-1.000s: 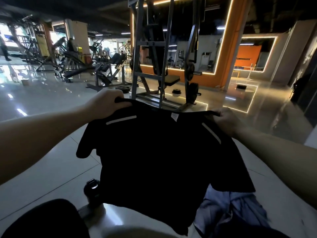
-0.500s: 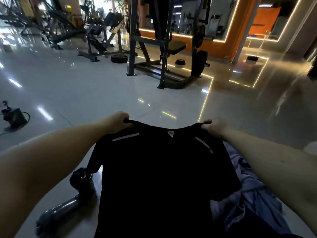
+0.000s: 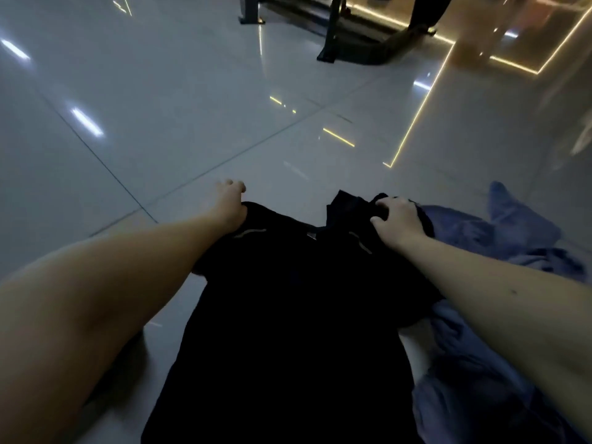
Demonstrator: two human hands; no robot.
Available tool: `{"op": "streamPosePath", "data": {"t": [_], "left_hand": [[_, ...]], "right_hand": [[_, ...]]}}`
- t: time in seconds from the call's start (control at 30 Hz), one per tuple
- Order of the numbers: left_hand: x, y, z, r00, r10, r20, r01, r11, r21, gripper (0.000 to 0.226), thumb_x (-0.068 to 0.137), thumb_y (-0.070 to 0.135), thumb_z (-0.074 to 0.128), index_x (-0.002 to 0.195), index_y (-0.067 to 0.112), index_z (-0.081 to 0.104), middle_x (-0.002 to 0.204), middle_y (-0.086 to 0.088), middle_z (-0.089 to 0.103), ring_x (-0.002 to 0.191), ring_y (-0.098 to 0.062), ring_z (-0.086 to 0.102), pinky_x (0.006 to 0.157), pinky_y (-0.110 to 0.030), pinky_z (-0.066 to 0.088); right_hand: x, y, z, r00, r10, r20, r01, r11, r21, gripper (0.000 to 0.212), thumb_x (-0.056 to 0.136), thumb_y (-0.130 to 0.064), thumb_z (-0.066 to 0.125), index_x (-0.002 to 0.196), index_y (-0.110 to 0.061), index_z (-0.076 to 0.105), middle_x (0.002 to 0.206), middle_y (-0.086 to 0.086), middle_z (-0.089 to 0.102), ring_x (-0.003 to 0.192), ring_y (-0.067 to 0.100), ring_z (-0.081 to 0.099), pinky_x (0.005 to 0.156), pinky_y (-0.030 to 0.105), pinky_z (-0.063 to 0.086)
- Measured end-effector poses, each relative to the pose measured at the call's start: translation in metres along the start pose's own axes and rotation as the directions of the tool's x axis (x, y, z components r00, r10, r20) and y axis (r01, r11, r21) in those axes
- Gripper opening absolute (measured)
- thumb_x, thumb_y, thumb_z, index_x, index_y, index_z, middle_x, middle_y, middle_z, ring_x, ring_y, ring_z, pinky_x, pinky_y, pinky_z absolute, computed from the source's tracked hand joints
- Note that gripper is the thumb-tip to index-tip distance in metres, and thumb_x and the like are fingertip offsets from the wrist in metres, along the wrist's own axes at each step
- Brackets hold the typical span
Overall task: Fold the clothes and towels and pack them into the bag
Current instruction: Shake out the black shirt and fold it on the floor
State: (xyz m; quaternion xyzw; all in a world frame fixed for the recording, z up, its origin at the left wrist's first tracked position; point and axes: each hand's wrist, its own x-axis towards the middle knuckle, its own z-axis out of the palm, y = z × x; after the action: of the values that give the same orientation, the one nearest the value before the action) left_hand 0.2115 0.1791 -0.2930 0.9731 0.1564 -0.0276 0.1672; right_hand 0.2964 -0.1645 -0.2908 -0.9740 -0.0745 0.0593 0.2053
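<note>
Shirt front and centre: black short-sleeved T-shirt with pale shoulder stripes (image 3: 288,315) stretches lengthwise away from the person over the glossy grey tiled floor (image 3: 160,129), collar at the far end. Left hand (image 3: 229,205) clutches one shoulder, right hand (image 3: 397,221) grips the other, both arms reaching forward, equally near. Crumpled blue cloth (image 3: 487,354) lies just right.

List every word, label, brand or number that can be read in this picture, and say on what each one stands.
No text can be read here.
On the black shirt, the neck label: a small pale patch, too blurred to read.
On its shoulders, the pale stripes: plain marks, no letters.
On the blue cloth and the floor: no print shows.
</note>
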Motion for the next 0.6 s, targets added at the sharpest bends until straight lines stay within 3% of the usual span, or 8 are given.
{"op": "streamPosePath", "data": {"t": [0.07,0.23,0.33,0.47,0.53,0.6], "left_hand": [[-0.009,0.001,0.021,0.999,0.023,0.044,-0.024,1.000,0.013,0.042,0.091,0.018,0.057,0.132,0.013,0.053,0.129,-0.012,0.052,0.119,-0.035,0.051,0.099,-0.047,0.045],[-0.075,0.013,0.060,0.950,0.193,0.244,-0.216,0.974,0.072,0.032,0.092,0.027,0.055,0.123,0.021,0.059,0.123,-0.002,0.054,0.107,-0.028,0.059,0.087,-0.043,0.054],[-0.134,0.014,0.073,0.884,0.245,0.397,-0.283,0.958,0.040,0.017,0.096,0.035,0.054,0.109,0.023,0.055,0.110,0.003,0.052,0.094,-0.022,0.060,0.079,-0.041,0.054],[-0.220,0.005,0.074,0.739,0.316,0.595,-0.365,0.930,-0.041,0.020,0.101,0.045,0.048,0.101,0.025,0.047,0.092,0.004,0.057,0.079,-0.016,0.058,0.073,-0.037,0.053],[-0.258,0.000,0.080,0.687,0.360,0.631,-0.442,0.897,-0.031,0.022,0.102,0.050,0.044,0.100,0.028,0.045,0.090,0.006,0.059,0.077,-0.016,0.060,0.070,-0.035,0.052],[-0.294,-0.004,0.092,0.683,0.379,0.624,-0.519,0.853,0.050,0.025,0.101,0.053,0.042,0.095,0.028,0.042,0.088,0.008,0.058,0.078,-0.018,0.061,0.068,-0.035,0.048]], "right_hand": [[-0.014,0.005,0.022,0.998,-0.036,0.059,0.036,0.999,0.008,0.038,0.088,-0.017,0.064,0.125,-0.010,0.065,0.126,0.019,0.057,0.121,0.036,0.051,0.106,0.039,0.042],[-0.083,0.016,0.060,0.959,-0.132,0.251,0.124,0.991,0.046,0.032,0.090,-0.014,0.063,0.122,-0.013,0.067,0.122,0.008,0.059,0.118,0.025,0.055,0.107,0.036,0.044],[-0.148,0.021,0.067,0.921,-0.156,0.356,0.132,0.987,0.090,0.030,0.095,-0.020,0.062,0.125,-0.016,0.063,0.119,0.000,0.055,0.110,0.020,0.057,0.099,0.034,0.047],[-0.240,0.032,0.071,0.809,-0.184,0.558,0.134,0.983,0.130,0.021,0.096,-0.028,0.063,0.114,-0.019,0.058,0.106,-0.002,0.052,0.097,0.021,0.058,0.089,0.042,0.051],[-0.280,0.038,0.078,0.776,-0.188,0.603,0.158,0.982,0.103,0.016,0.096,-0.030,0.064,0.103,-0.022,0.053,0.099,-0.002,0.052,0.088,0.022,0.057,0.084,0.045,0.052],[-0.314,0.042,0.085,0.788,-0.193,0.584,0.213,0.976,0.037,0.019,0.094,-0.034,0.064,0.093,-0.026,0.046,0.093,-0.005,0.049,0.082,0.020,0.055,0.079,0.044,0.052]]}}
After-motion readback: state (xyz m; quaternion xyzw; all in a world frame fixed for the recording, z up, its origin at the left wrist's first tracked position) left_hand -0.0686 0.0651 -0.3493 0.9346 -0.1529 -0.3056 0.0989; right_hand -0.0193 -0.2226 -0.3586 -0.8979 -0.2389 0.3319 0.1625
